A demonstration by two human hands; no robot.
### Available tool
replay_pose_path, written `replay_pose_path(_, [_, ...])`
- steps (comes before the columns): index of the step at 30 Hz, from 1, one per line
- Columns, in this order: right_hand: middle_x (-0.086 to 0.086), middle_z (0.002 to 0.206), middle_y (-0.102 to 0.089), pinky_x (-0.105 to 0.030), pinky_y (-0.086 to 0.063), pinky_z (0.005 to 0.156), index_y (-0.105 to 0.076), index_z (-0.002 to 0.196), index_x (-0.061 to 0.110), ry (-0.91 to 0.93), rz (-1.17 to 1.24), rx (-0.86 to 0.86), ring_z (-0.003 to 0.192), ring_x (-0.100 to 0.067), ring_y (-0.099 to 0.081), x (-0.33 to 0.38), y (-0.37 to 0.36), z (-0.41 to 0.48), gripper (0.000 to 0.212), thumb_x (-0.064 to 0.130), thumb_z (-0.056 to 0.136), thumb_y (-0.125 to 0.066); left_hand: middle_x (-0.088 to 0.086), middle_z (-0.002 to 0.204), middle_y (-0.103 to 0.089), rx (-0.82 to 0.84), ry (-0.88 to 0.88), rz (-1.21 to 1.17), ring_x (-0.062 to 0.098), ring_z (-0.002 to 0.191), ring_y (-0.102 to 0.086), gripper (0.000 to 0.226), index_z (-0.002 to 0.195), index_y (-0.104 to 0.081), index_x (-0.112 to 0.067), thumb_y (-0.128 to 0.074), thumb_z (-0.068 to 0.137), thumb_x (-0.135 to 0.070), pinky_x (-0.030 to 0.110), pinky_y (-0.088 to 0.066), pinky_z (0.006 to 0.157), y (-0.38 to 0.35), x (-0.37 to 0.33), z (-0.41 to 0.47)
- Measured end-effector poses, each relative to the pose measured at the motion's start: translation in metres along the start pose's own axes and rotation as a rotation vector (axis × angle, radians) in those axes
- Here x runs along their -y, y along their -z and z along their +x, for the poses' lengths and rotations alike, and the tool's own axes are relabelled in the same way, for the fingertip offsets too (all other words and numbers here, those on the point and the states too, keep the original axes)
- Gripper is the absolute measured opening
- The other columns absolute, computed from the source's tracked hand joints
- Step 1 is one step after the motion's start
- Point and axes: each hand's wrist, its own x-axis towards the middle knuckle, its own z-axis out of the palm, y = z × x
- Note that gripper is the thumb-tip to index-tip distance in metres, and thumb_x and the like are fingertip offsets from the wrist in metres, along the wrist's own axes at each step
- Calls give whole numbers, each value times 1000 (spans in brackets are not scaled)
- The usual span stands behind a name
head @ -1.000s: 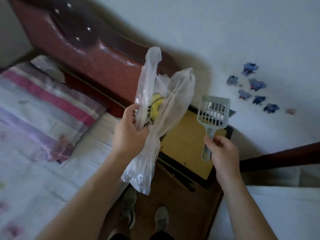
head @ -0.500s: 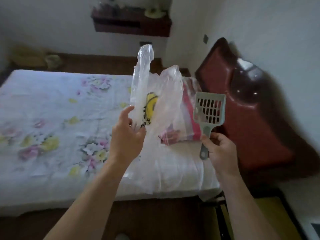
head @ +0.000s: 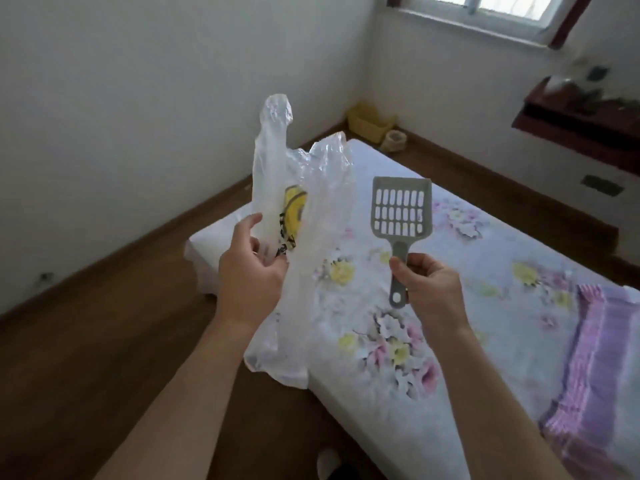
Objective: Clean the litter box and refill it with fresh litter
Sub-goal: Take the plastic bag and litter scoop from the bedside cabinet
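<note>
My left hand grips a clear plastic bag with a yellow print, held upright in front of me; its handles stick up and its bottom hangs below my wrist. My right hand grips the handle of a grey slotted litter scoop, blade pointing up. A yellow litter box stands on the floor in the far corner, beyond the foot of the bed.
A bed with a floral sheet fills the right half, a pink striped pillow at its right. Brown wooden floor runs along the left. A small woven basket sits beside the litter box. A dark wall shelf hangs at the right.
The view has swung left from the headboard and wall across the bed to the far corner with the litter box. Both hands keep the same hold on the bag and the scoop.
</note>
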Motion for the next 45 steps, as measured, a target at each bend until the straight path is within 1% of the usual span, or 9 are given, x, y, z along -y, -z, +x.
replay_pose_path(3, [4,64,-66,-21,-45,53,-70,79,13,6,-18,160,53,-6,-58,6,-73,30,10,16,88,-74,5,92,-65,-144,92,6,17,77,-64,59,132,-48,-27,-74,80,-15,25,-58,67,42,31,28])
replay_pose_path(7, [-3,65,-63,-31,-42,56,-71,77,11,11,-63,369,58,-17,-54,10,-166,69,13,17,88,-74,-17,100,-62,-344,168,46,-9,84,-62,57,132,-48,-22,-73,81,-12,5,-50,67,87,73,62])
replay_pose_path(9, [0,62,-63,-32,-42,56,-71,75,13,28,-115,455,57,-16,-53,12,-211,88,15,21,88,-74,-15,104,-61,-435,213,103,-7,85,-61,59,134,-48,-20,-73,81,-12,2,-45,64,109,93,78])
replay_pose_path(14, [6,54,-58,-30,-39,54,-67,69,13,106,-218,602,53,-11,-50,32,-315,120,23,24,88,-72,-7,123,-61,-573,314,137,4,102,-62,64,138,-43,-24,-72,83,-10,22,-53,86,160,136,114])
replay_pose_path(19, [8,56,-60,-31,-42,57,-69,73,17,70,-240,701,56,-9,-53,48,-420,138,18,25,89,-73,-9,121,-61,-652,374,135,-4,95,-61,65,138,-44,-25,-73,82,-8,8,-47,76,212,179,162])
replay_pose_path(25, [5,60,-60,-27,-45,59,-70,81,8,85,-229,729,54,-4,-52,52,-553,167,18,24,89,-73,-3,127,-61,-654,370,136,15,111,-63,65,138,-42,-27,-72,84,-9,34,-57,90,280,249,254])
replay_pose_path(30, [1,65,-61,-26,-46,61,-71,82,10,71,-177,675,59,-8,-54,67,-652,200,18,26,89,-73,-4,113,-65,-596,351,213,7,85,-65,65,139,-43,-24,-73,83,-11,8,-45,63,337,291,350])
replay_pose_path(40, [1,68,-66,-33,-54,67,-73,83,14,33,-134,501,64,-12,-60,95,-787,321,16,29,87,-75,4,86,-65,-398,253,267,20,67,-64,63,138,-43,-24,-72,83,-15,24,-54,55,371,341,563])
replay_pose_path(45, [0,66,-65,-30,-50,60,-72,82,12,16,-113,406,62,-12,-58,104,-833,409,16,27,87,-75,-8,73,-45,-291,164,305,4,55,-40,60,138,-43,-21,-71,86,-15,5,-42,52,349,351,682])
